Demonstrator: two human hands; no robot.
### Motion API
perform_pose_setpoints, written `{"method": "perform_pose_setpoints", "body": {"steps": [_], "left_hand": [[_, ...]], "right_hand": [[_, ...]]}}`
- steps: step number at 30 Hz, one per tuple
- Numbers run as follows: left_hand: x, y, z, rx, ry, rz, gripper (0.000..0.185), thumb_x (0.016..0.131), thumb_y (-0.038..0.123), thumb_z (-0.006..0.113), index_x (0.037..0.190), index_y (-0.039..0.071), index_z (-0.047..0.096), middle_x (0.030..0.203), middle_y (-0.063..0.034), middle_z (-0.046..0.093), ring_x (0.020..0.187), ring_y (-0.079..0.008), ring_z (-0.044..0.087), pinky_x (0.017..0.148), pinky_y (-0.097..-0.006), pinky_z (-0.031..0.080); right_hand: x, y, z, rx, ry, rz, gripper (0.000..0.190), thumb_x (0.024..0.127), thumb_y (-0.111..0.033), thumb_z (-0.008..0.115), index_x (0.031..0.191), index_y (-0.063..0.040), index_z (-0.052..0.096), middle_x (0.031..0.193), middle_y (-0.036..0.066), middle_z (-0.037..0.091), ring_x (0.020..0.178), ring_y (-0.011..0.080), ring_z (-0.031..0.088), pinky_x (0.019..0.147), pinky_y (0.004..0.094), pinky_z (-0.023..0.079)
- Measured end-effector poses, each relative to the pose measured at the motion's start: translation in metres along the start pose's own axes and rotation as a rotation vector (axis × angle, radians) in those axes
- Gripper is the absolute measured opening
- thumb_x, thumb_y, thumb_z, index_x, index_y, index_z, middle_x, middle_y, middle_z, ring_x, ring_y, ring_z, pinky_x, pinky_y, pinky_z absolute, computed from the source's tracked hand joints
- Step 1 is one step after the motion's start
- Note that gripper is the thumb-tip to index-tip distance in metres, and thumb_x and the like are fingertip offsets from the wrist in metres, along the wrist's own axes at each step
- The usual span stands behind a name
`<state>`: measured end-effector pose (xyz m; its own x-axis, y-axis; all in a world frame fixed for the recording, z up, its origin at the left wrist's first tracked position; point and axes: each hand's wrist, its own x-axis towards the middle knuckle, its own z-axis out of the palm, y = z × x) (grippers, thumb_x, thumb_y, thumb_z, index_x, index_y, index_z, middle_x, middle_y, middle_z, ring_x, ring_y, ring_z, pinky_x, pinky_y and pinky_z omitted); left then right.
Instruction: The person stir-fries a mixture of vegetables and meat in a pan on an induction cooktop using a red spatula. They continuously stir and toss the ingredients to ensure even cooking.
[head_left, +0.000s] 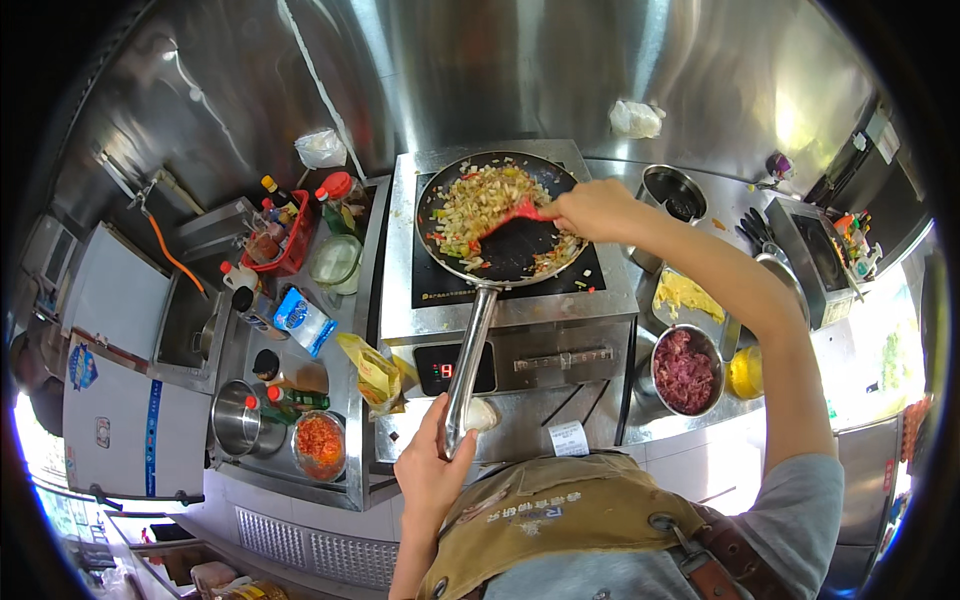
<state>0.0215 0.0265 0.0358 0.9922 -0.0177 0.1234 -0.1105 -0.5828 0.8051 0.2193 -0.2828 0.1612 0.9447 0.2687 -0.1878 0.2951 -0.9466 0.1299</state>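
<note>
A black frying pan (517, 259) sits on the induction cooker (615, 292), its long metal handle (477, 352) pointing towards me. Chopped vegetables (480, 202) in pale, green and red bits are heaped in its left and far part, with a smaller pile (559, 251) at the right rim. My left hand (435, 465) holds the end of the handle between thumb and fingers. From the right, my right hand (596, 210) grips a red spatula (525, 211), whose blade rests among the vegetables. The hand covers the spatula's grip.
Right of the cooker stand a metal pot of raw minced meat (684, 371), a tray of yellow food (686, 296) and a dark pot (675, 193). To the left are a red basket of bottles (289, 247), a seasoning bag (304, 319) and a bowl of chopped red peppers (319, 446).
</note>
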Motion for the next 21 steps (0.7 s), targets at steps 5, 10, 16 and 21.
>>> {"method": "perform_pose_setpoints", "body": {"steps": [5, 10, 16, 21], "left_hand": [[-0.001, -0.002, 0.0, -0.005, 0.014, 0.068, 0.055, 0.078, 0.022, 0.076, 0.127, 0.005, 0.058, 0.084, -0.0095, 0.068, 0.059, -0.0176, 0.059, 0.059, -0.0284, 0.049], [-0.001, -0.002, 0.0, -0.03, -0.006, 0.053, 0.055, 0.078, 0.019, 0.076, 0.127, 0.003, 0.057, 0.094, -0.0127, 0.07, 0.069, -0.0197, 0.066, 0.065, -0.0293, 0.052], [0.001, -0.001, 0.001, -0.086, 0.0, 0.051, 0.055, 0.079, 0.018, 0.076, 0.128, 0.002, 0.056, 0.098, -0.0139, 0.071, 0.076, -0.0192, 0.069, 0.07, -0.029, 0.053], [0.002, 0.002, -0.003, -0.061, -0.088, -0.051, 0.057, 0.079, 0.017, 0.076, 0.129, 0.002, 0.055, 0.102, -0.014, 0.071, 0.075, -0.0172, 0.068, 0.07, -0.0268, 0.052]], "right_hand": [[0.049, 0.005, 0.015, 0.044, 0.179, 0.12, 0.028, 0.092, -0.032, 0.057, 0.118, -0.026, 0.067, 0.103, 0.012, 0.07, 0.099, 0.031, 0.066, 0.08, 0.0451, 0.053], [0.072, -0.002, 0.001, 0.064, -0.074, -0.04, 0.03, 0.09, -0.029, 0.06, 0.116, -0.016, 0.068, 0.1, 0.014, 0.07, 0.096, 0.0306, 0.067, 0.08, 0.0455, 0.053], [0.082, -0.004, -0.045, -0.043, -0.206, -0.01, 0.033, 0.093, -0.034, 0.058, 0.125, -0.03, 0.064, 0.099, 0.008, 0.071, 0.096, 0.027, 0.067, 0.08, 0.0433, 0.052], [0.099, -0.019, -0.021, -0.15, 0.054, -0.107, 0.033, 0.093, -0.032, 0.057, 0.125, -0.032, 0.063, 0.102, 0.008, 0.071, 0.096, 0.028, 0.068, 0.08, 0.042, 0.054]]}}
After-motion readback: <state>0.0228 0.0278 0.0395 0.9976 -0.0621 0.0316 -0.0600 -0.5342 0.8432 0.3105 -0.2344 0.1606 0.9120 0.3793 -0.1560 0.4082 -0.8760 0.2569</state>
